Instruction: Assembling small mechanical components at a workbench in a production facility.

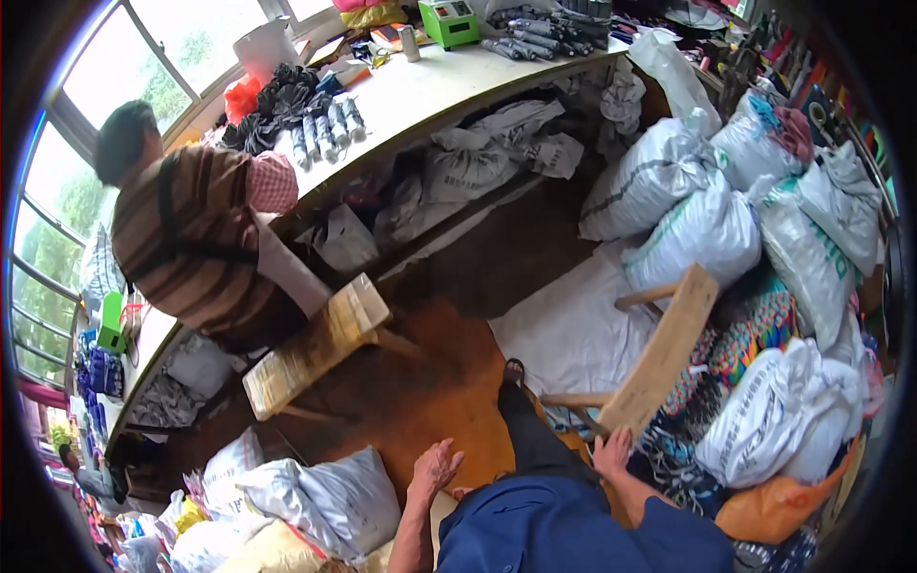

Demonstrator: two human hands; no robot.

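Observation:
My right hand [611, 453] is closed around the near end of a narrow wooden bench [661, 351]. The bench stands at a slant on my right, its legs pointing left over a white cloth sheet [573, 320]. Above the brown floor, my left hand [438, 466] hangs in the air with its fingers apart, holding nothing. Closest to it on the left are stuffed white sacks [349, 497]. Beside my right forearm lie dark patterned cords or fabric [673, 468] and an orange bag [788, 501].
Another wooden bench [320, 344] stands behind a seated person [186, 239] at a long white worktable [420, 95]. Folded umbrellas [330, 129] and a green device [449, 23] lie on the table. Full white sacks [702, 229] pile up at the right. A distant person [91, 477] shows at far left.

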